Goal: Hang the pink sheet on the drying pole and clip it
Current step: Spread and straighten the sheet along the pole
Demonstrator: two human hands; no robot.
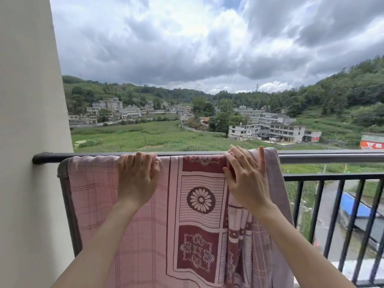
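Note:
The pink sheet [199, 221], patterned with dark red flower squares, hangs draped over the dark drying pole [322, 156] and falls down toward me. My left hand [137, 177] lies on the sheet's top fold at the pole, its fingers curled over the cloth. My right hand [247, 177] rests further right on the same fold, fingers straighter and spread, fingertips on the top edge. The sheet bunches into folds at its right side. No clip is in view.
The pole runs from a cream wall [27, 142] on the left across the balcony. A black railing [340, 204] with vertical bars stands below and to the right. Beyond lie fields, houses and wooded hills under a cloudy sky.

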